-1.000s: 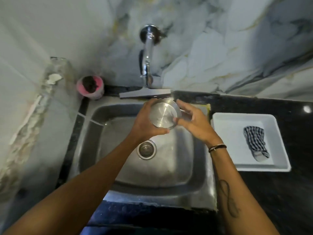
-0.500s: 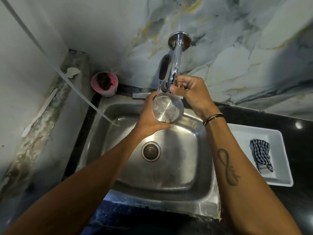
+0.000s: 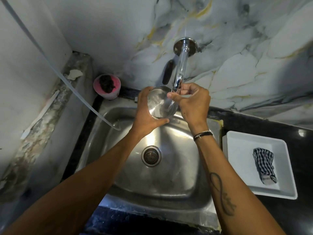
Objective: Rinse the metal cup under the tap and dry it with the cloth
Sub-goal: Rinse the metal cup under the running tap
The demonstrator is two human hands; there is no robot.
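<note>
My left hand (image 3: 145,114) grips the round metal cup (image 3: 159,104) from its left side and holds it over the back of the steel sink (image 3: 169,175), mouth towards me. Water runs from the chrome tap (image 3: 180,70) into the cup. My right hand (image 3: 193,100) is closed around the tap's lower end, thumb over the cup's right rim. The checked cloth (image 3: 264,165) lies folded in a white tray (image 3: 240,150) on the counter to the right.
A pink tub (image 3: 107,87) with a dark scrubber stands in the back left corner. A thin hose (image 3: 67,82) slants down from the upper left into the sink. The drain (image 3: 151,156) sits mid-basin. Black counter (image 3: 254,122) runs to the right.
My right hand left the cup and went up to the tap. Water now flows into the cup, which my left hand keeps under the spout.
</note>
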